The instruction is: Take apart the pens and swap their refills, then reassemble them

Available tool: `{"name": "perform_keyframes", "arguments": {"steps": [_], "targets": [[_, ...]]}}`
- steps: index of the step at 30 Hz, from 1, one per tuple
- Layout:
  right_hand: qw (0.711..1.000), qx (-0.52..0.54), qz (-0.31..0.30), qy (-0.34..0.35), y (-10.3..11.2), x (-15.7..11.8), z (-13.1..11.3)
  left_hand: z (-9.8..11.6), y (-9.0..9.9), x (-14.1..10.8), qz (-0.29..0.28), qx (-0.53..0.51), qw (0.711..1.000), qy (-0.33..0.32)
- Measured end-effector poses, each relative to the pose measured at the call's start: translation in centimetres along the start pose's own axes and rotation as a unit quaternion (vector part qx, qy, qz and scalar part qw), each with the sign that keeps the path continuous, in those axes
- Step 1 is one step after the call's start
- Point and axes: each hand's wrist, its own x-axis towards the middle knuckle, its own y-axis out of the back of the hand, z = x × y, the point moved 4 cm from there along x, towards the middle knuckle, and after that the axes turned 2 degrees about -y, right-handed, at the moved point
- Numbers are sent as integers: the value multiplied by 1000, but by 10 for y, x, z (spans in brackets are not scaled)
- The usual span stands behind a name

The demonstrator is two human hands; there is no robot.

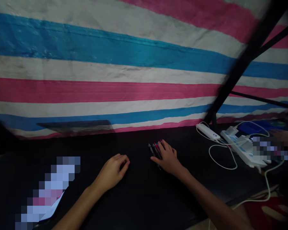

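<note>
Several slim pens (154,149) lie side by side on the black table (139,198), pointing away from me. My right hand (167,156) rests over them from the right, its fingers spread across the pens and its thumb on their near left side. To the left, my left hand (116,167) lies on the table with its fingers curled and the fingertips near the thumb. Nothing shows between those fingers, and it is apart from the pens.
At the right are a white power bank (208,131), a white power strip (244,150) with plugs, and looped white cables. A person's hand (284,139) is beyond them. A bright, pixelated screen (55,188) lies at left. A striped sheet (110,92) hangs behind.
</note>
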Motion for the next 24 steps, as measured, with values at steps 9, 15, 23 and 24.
{"name": "perform_keyframes", "arguments": {"steps": [9,15,23,24], "targets": [[1000,-12,-8,-19,-1,-3,2,-2,-1,0,-2,0,1000,-6],[1000,-16,4,-24,0,-8,2,-1,-1,-1,-3,2,1000,0],[999,-17,20,-33,-3,-11,-1,-3,-2,-1,-9,7,1000,4],[999,-16,23,-35,-3,-11,-1,-3,-2,-1,-9,8,1000,5]]}}
